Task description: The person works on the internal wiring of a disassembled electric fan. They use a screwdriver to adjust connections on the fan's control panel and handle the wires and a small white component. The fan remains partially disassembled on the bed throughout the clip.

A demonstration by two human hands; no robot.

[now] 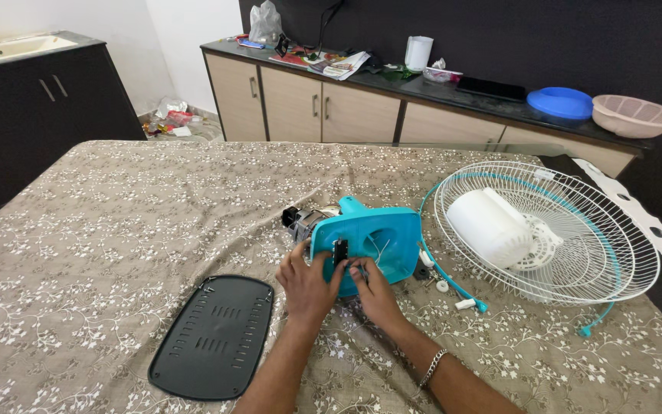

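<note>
Teal fan housing (373, 238) on patterned cloth, directly ahead of both hands, long axis left-right, motor end pointing left. Left hand (308, 285) grips its near left edge. Right hand (375, 291) pinches small part at lower opening; equally near.

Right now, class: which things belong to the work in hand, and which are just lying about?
In hand:
left hand
right hand
teal fan housing
motor
fan guard
black cover

Lying about:
blue lid
pink basket
white jug
plastic bag

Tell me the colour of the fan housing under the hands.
Turquoise fan housing; the head view shows it best.
</note>
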